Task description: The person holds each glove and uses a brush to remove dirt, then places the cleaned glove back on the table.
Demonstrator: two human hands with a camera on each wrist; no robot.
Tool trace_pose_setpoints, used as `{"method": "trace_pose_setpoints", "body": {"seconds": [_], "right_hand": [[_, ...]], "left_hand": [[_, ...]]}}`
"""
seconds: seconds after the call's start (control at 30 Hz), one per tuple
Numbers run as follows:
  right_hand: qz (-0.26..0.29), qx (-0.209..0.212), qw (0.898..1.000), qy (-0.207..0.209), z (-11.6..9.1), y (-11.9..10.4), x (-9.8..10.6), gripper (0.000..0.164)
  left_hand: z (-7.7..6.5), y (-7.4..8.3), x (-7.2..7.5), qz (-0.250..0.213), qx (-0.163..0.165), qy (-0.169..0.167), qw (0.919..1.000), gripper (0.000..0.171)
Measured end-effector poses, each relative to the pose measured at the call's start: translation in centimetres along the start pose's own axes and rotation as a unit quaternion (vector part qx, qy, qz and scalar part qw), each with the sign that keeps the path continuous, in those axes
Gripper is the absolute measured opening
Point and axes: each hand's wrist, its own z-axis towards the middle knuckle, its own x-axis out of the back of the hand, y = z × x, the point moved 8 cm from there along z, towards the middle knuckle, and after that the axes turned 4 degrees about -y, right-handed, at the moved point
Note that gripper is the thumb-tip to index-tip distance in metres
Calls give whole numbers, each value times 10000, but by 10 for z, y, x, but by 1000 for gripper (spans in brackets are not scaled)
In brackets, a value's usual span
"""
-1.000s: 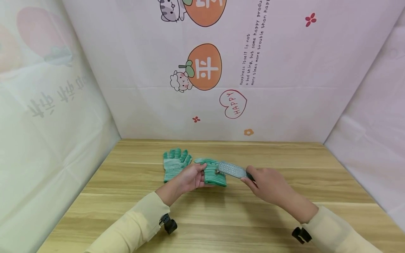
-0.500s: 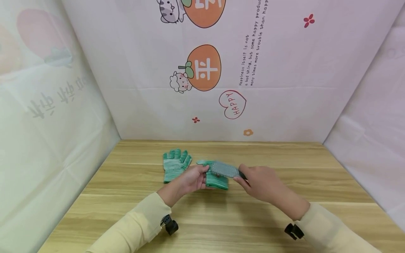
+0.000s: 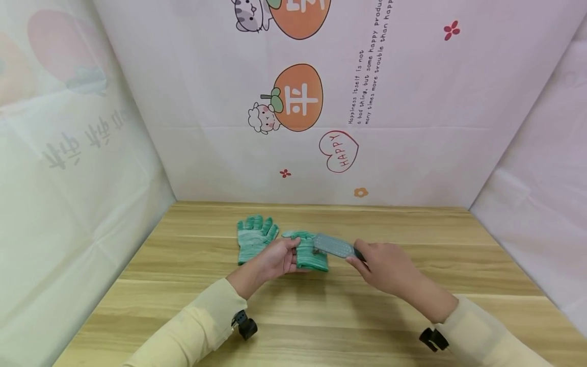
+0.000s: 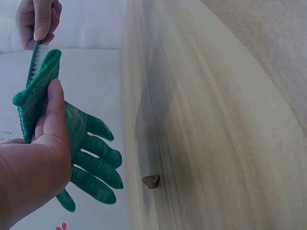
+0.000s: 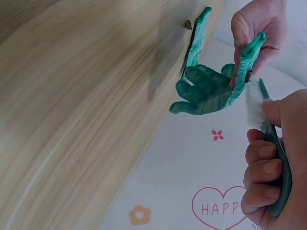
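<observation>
My left hand [image 3: 276, 258] grips a green knitted glove [image 3: 313, 259] near its cuff, thumb on top, holding it above the table. The glove's fingers hang free in the left wrist view. My right hand [image 3: 390, 267] holds a brush [image 3: 334, 245] by its dark green handle. White bristles [image 5: 254, 104] face the glove's cuff; whether they touch it I cannot tell. A small dark brown lump [image 5: 249, 75] clings to the glove beside the brush's tip.
A second green glove [image 3: 251, 244] lies flat on the wooden table [image 3: 197, 285], left of the hands. One small brown lump [image 4: 151, 181] sits on the tabletop. Printed white cloth [image 3: 220, 163] walls the table at the back and both sides.
The brush swept left over the held glove half a second ago and is now back to the right. The held glove dipped slightly right, then returned. The other glove stayed put.
</observation>
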Motion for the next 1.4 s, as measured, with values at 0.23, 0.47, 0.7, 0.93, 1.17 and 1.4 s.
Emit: {"method": "trace_pose_setpoints", "body": {"seconds": [0.23,0.47,0.7,0.93,1.17,1.4], "right_hand": [[-31,-39,10000,-45,-2,2,-1,26],[-63,-62,9999,-96,-4,0,2,26],[49,-125,9998,-143,-4,0,2,27],[50,4,10000,-8,1,-7,5,27],[-12,110,9999,32,2,-10,1,28],[66,203,9997,84,-2,-6,0,26]], "left_hand": [[-2,2,1,-46,-16,29,10000,28],[-2,3,3,-78,-46,72,9999,28],[-1,2,2,-77,-34,101,9999,28],[0,-1,-7,-78,-15,-185,9998,24],[0,-2,-6,-79,18,98,9999,28],[-2,-1,-1,-24,-34,241,9997,30]]}}
